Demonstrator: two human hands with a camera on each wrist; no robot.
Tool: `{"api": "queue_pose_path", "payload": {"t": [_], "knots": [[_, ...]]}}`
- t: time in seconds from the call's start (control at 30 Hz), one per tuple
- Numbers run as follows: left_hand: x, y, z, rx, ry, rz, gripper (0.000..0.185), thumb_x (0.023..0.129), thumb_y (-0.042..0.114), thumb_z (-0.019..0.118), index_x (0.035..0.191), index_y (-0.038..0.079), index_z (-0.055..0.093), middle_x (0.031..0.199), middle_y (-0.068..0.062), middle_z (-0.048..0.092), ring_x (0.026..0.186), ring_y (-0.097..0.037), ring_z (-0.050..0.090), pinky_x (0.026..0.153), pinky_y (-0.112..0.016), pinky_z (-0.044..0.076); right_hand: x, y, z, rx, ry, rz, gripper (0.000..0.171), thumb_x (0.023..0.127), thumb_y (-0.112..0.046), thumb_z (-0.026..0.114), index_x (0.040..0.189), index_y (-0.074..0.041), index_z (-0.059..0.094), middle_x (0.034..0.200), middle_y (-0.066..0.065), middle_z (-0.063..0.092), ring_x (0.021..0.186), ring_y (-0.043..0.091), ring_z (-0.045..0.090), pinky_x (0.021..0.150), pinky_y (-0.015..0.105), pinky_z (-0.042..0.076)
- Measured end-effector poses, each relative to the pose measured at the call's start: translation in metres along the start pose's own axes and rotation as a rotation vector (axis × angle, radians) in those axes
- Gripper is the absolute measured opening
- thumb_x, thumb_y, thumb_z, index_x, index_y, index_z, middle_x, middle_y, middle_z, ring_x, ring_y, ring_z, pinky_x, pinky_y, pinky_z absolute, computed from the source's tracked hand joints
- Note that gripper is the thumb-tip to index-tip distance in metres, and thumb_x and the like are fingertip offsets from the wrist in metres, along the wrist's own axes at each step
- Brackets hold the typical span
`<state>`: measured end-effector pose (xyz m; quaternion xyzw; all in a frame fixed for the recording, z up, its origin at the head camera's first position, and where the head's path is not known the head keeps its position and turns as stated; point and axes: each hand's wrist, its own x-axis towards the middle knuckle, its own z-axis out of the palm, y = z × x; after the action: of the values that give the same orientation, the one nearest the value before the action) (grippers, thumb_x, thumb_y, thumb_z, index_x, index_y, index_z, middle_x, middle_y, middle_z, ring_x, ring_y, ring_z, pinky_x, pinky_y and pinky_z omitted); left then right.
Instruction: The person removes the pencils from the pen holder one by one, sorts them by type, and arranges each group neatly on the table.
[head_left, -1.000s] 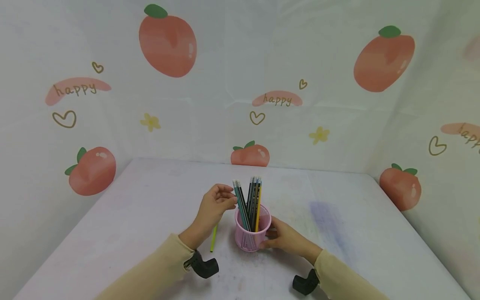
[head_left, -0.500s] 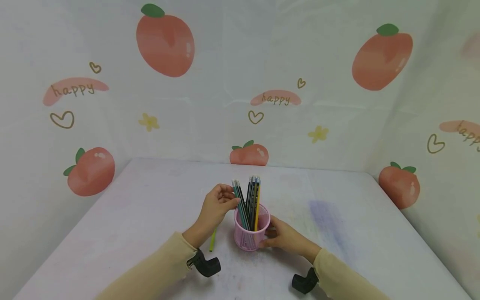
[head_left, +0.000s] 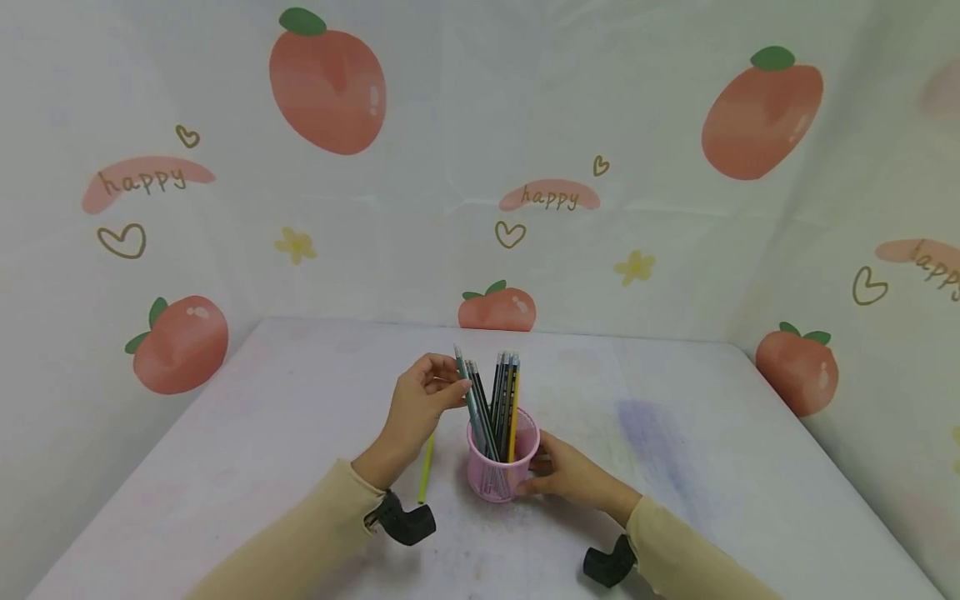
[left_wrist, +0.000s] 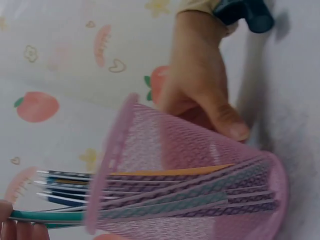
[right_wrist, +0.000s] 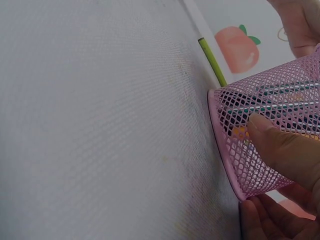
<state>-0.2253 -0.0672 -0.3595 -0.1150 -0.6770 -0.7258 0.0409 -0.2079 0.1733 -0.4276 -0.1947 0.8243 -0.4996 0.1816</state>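
A pink mesh pencil cup (head_left: 483, 482) stands upright on the table with several dark pencils (head_left: 501, 408) and a yellow one in it. My right hand (head_left: 577, 479) grips the cup's lower right side, its thumb on the mesh in the right wrist view. At the cup's upper left, my left hand (head_left: 416, 408) pinches a teal pencil (left_wrist: 50, 216) near its top end. That pencil's top sits higher than the others beside it, while its lower part is still inside the cup. In the left wrist view only the left fingertips show.
A yellow-green pencil (head_left: 427, 475) lies on the white table (head_left: 225, 500) left of the cup, partly behind my left wrist. A white cloth backdrop (head_left: 420, 250) printed with fruit rises behind the table. Black wrist cameras (head_left: 408, 525) hang under both forearms.
My left hand has taken hold of the teal pencil and raised it a little, up and to the left. The right hand and the cup have stayed in place.
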Motion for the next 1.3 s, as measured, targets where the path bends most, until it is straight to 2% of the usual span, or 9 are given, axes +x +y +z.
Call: {"api": "queue_pose_path", "payload": {"t": [0.13,0.3,0.4,0.53,0.67,0.83,1.03,1.17,1.3], "knots": [[0.005,0.018,-0.007,-0.047,0.044,0.069,0.023,0.087,-0.006,0.065,0.107,-0.003,0.053,0.089,-0.001,0.058,0.078,-0.008,0.063,0.073,-0.028,0.059,0.000,0.000,0.000,0.000,0.000,-0.005,0.086,0.079,-0.018,0.080,0.145,0.005,0.031,0.143,0.024,0.046,0.126,0.040,0.052,0.104,0.050,0.043],[0.014,0.041,-0.021,-0.166,0.124,0.129,0.021,0.089,-0.006,0.063,0.105,0.004,0.053,0.091,0.000,0.057,0.079,-0.009,0.062,0.075,-0.028,0.059,0.000,0.000,0.000,0.004,0.001,0.004,0.087,0.079,-0.018,0.081,0.146,0.004,0.030,0.144,0.023,0.045,0.126,0.040,0.051,0.105,0.050,0.043],[0.019,0.052,-0.031,-0.210,0.159,0.113,0.021,0.090,-0.004,0.062,0.106,0.007,0.054,0.092,0.002,0.057,0.080,-0.008,0.061,0.076,-0.027,0.059,0.000,-0.001,0.000,0.001,0.003,0.005,0.087,0.079,-0.018,0.081,0.146,0.005,0.030,0.144,0.023,0.045,0.126,0.040,0.051,0.105,0.051,0.043],[0.025,0.055,-0.046,-0.184,0.173,0.038,0.022,0.092,0.001,0.062,0.112,0.005,0.054,0.089,0.006,0.059,0.081,-0.006,0.062,0.076,-0.024,0.058,0.000,-0.002,0.000,-0.005,0.004,0.009,0.087,0.079,-0.018,0.080,0.147,0.004,0.030,0.144,0.023,0.045,0.126,0.040,0.051,0.104,0.050,0.043],[0.031,0.044,-0.057,-0.075,0.144,-0.056,0.032,0.093,0.004,0.062,0.123,-0.001,0.052,0.087,0.008,0.060,0.080,-0.004,0.063,0.075,-0.023,0.058,0.001,-0.002,0.000,-0.010,0.003,0.015,0.087,0.079,-0.018,0.080,0.147,0.003,0.030,0.145,0.022,0.045,0.126,0.039,0.052,0.104,0.051,0.043],[0.035,0.013,-0.068,0.124,0.063,-0.166,0.042,0.093,0.005,0.062,0.131,-0.004,0.050,0.091,0.001,0.061,0.082,-0.008,0.065,0.076,-0.024,0.058,0.001,-0.001,0.000,-0.011,0.003,0.008,0.088,0.079,-0.018,0.080,0.147,0.004,0.030,0.145,0.023,0.044,0.126,0.040,0.052,0.104,0.051,0.043],[0.038,-0.023,-0.075,0.300,-0.002,-0.297,0.041,0.091,0.005,0.064,0.129,-0.005,0.054,0.101,-0.012,0.064,0.083,-0.013,0.065,0.076,-0.030,0.059,0.000,-0.001,0.000,-0.014,0.008,0.004,0.087,0.079,-0.017,0.080,0.146,0.005,0.030,0.143,0.024,0.045,0.125,0.040,0.052,0.105,0.051,0.043],[0.038,-0.038,-0.075,0.360,-0.016,-0.360,0.038,0.089,0.003,0.065,0.124,-0.006,0.056,0.101,-0.015,0.066,0.082,-0.014,0.066,0.072,-0.029,0.059,0.000,0.001,0.001,-0.022,0.005,-0.010,0.085,0.079,-0.017,0.080,0.145,0.005,0.031,0.142,0.024,0.046,0.125,0.040,0.052,0.105,0.050,0.043],[0.036,-0.048,-0.073,0.412,-0.026,-0.388,0.034,0.087,0.000,0.067,0.120,-0.007,0.059,0.098,-0.016,0.068,0.075,-0.013,0.065,0.066,-0.027,0.058,0.000,0.002,0.000,-0.018,0.003,-0.016,0.084,0.079,-0.017,0.080,0.145,0.005,0.032,0.142,0.023,0.046,0.124,0.039,0.053,0.104,0.050,0.043]]}}
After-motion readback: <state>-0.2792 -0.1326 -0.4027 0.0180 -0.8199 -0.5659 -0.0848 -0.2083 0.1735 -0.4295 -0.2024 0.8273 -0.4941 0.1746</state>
